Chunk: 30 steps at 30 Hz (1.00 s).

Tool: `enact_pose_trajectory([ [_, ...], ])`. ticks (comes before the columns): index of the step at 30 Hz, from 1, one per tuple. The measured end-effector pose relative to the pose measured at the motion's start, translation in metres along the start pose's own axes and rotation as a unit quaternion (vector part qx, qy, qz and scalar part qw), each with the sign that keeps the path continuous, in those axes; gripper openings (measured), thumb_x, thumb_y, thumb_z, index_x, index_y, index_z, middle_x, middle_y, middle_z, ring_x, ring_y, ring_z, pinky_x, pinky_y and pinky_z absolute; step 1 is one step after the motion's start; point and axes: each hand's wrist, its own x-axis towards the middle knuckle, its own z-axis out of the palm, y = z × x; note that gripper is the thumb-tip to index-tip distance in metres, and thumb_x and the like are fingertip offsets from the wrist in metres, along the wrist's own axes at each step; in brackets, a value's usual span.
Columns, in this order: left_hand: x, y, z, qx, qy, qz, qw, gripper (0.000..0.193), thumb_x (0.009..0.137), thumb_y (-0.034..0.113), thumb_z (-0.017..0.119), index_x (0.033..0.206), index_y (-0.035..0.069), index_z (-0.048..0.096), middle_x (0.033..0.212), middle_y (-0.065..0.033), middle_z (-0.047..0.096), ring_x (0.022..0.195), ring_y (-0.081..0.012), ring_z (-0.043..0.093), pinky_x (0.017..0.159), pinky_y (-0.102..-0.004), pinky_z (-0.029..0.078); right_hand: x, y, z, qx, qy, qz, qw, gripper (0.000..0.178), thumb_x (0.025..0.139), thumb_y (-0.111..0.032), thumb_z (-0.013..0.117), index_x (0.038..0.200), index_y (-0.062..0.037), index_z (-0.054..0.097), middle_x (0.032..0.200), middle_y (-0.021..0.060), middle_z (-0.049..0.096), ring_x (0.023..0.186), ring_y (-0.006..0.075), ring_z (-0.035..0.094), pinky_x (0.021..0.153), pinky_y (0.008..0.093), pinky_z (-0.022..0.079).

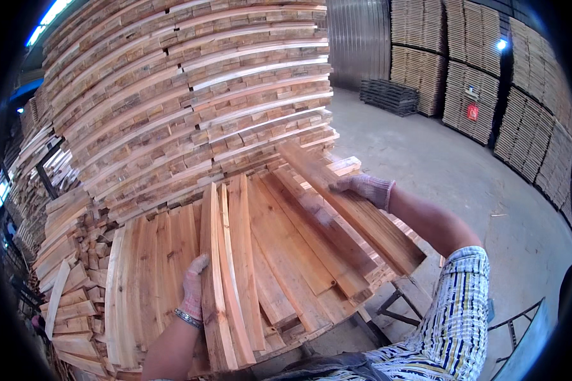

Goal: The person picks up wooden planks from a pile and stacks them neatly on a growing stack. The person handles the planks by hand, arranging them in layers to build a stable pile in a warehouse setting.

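Note:
My right hand (pixel 367 188), in a pale knit glove, is closed on a long brown wooden plank (pixel 362 219) at the right end of a layer of boards. The plank lies slantwise, its near end over the layer's right edge. My left hand (pixel 195 282), gloved and with a band at the wrist, is closed against the left side of another wooden plank (pixel 215 298), raised on its edge. A narrow plank (pixel 235 305) stands close beside that one. Between my hands several loose boards (pixel 286 254) lie side by side, some overlapping. My left fingertips are partly hidden.
Behind the boards rises a tall stack of layered lumber (pixel 190 95). Short offcuts (pixel 82 305) are heaped at the left. A dark metal frame (pixel 397 308) stands below the right edge. More lumber stacks (pixel 470 95) and dark slatted pallets (pixel 389 96) stand across the concrete floor (pixel 426 146).

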Motion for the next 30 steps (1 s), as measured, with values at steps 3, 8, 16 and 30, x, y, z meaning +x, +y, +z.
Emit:
enact_pose_trajectory([
  [3,-0.002,-0.004,0.012,-0.007,0.01,-0.009,1.0,0.041,0.091,0.033,0.059,0.115,0.001,0.065,0.105,-0.012,0.071,0.091,-0.0241,0.069,0.084,-0.0364,0.057,0.007,0.018,0.021,-0.041,0.066,-0.077,0.994,0.046,0.09,-0.04,0.07,0.119,-0.0036,0.064,0.106,0.0101,0.071,0.088,0.0167,0.069,0.081,0.0314,0.057],
  [8,-0.011,0.003,0.021,-0.023,-0.025,0.012,0.999,0.038,0.092,0.032,0.059,0.113,0.002,0.066,0.103,-0.0107,0.07,0.091,-0.0227,0.068,0.082,-0.0345,0.057,0.022,0.001,0.025,-0.309,-0.077,-0.128,0.939,0.06,0.094,-0.045,0.062,0.138,-0.0043,0.053,0.14,0.0119,0.055,0.123,0.0186,0.056,0.102,0.0282,0.047],
  [16,-0.002,-0.007,0.024,0.045,0.02,0.037,0.998,0.041,0.09,0.037,0.06,0.11,0.002,0.065,0.097,-0.0129,0.069,0.081,-0.0254,0.069,0.074,-0.0366,0.059,0.044,-0.008,0.056,-0.565,0.119,-0.009,0.816,0.072,0.073,-0.019,0.063,0.141,-0.0059,0.04,0.118,0.027,0.062,0.107,0.0401,0.063,0.085,0.045,0.054],
  [30,-0.014,0.003,0.039,0.051,0.038,0.027,0.998,0.041,0.091,0.035,0.06,0.117,0.004,0.063,0.107,-0.0125,0.069,0.093,-0.0253,0.067,0.083,-0.0362,0.056,0.03,0.011,0.012,-0.519,0.156,-0.054,0.839,0.061,0.086,-0.042,0.059,0.135,-0.006,0.051,0.12,0.0235,0.065,0.113,0.0403,0.062,0.097,0.0468,0.048],
])
